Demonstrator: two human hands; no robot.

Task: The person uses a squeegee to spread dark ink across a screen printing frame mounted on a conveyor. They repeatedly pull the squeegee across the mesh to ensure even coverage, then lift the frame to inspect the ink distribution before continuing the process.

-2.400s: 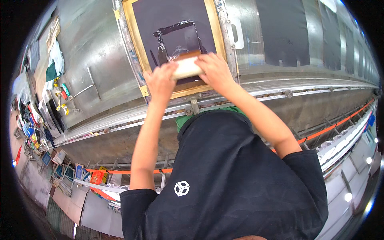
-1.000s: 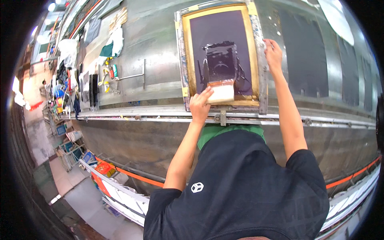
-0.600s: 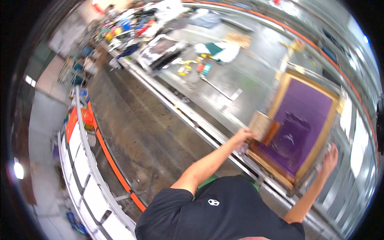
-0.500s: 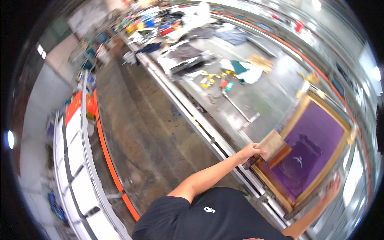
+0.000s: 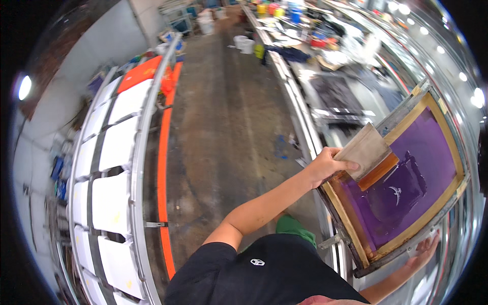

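My left hand (image 5: 326, 166) is closed round a squeegee (image 5: 362, 151) with a pale handle and an amber blade, at the left edge of a screen printing frame (image 5: 336, 206). The blade rests over the frame's purple mesh, where a pool of dark purple ink (image 5: 391, 195) lies with a small pale bird-like mark in it. Whether the left fingers also grip the frame is hidden. My right hand (image 5: 424, 251) is curled at the frame's near right edge. The frame sits tilted over the long table's near end.
A rack (image 5: 134, 178) at left carries several white fabric pieces and a red one (image 5: 140, 73), with an orange rail (image 5: 163, 178) alongside. A brown floor aisle (image 5: 223, 127) runs between rack and table. Dark cloth (image 5: 335, 94), coloured containers (image 5: 295, 15) and white buckets (image 5: 244, 44) are farther off.
My view has swung left, bringing more of the aisle and rack into sight. The frame, squeegee and both hands have shifted along the table together; the hands keep their holds.
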